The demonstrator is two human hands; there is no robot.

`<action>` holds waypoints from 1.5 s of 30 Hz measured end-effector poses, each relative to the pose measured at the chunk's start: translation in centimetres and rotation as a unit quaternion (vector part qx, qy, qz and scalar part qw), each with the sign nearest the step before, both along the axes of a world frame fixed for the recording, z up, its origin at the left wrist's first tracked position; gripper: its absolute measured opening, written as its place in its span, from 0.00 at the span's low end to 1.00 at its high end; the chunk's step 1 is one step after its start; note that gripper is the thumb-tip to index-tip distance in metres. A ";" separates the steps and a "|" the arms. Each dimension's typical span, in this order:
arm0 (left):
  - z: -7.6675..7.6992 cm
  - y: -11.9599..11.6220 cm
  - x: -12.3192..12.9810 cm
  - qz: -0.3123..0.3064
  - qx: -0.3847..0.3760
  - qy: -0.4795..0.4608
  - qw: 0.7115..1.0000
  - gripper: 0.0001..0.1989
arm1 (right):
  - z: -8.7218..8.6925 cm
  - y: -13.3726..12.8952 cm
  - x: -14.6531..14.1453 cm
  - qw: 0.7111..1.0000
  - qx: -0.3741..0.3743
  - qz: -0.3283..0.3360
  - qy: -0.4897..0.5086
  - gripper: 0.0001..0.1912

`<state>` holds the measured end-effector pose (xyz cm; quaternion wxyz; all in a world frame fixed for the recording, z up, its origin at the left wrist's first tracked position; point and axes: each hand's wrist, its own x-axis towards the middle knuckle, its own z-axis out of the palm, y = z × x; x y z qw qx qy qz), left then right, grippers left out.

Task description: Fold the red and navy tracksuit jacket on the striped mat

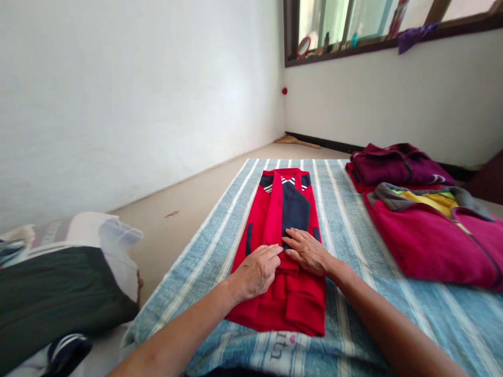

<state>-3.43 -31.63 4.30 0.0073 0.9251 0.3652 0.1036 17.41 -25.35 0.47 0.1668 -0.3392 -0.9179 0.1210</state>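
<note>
A red jacket with navy panels and white stripes (261,220) lies folded into a long narrow shape on the striped bed cover. Its collar points away from me and its red lower edge is nearest to me. My left hand (259,269) rests on the middle of the jacket, fingers bent slightly and laid on the cloth. Beside it my right hand (306,251) lies flat on the navy panel, fingers stretched out and pointing left. The fingertips of both hands almost meet at the centre. Neither hand appears to grip the fabric.
A folded pink jacket with grey collar (424,246) and a folded purple garment (396,165) lie at the right on the blue striped cover (220,235). Dark green clothing (58,288) and a white bag (118,251) are at the left. A window (365,26) is at the back.
</note>
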 end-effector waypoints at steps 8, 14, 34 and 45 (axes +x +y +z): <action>-0.3 0.1 0.2 0.007 -0.007 -0.030 1.000 0.09 | 0.3 -0.2 -0.1 1.000 0.003 -0.007 -0.009 0.22; -0.8 -0.3 0.3 0.031 0.004 -0.072 0.997 0.05 | 1.3 -1.4 -0.5 0.998 0.014 -0.060 0.000 0.21; -1.1 -0.2 0.4 0.037 0.041 -0.169 0.984 0.06 | 0.2 -3.1 -1.7 0.997 -0.013 -0.075 0.000 0.28; -1.2 0.5 -0.3 0.085 0.144 -0.141 0.976 0.15 | -0.1 -3.1 -1.7 0.997 0.009 -0.073 0.022 0.27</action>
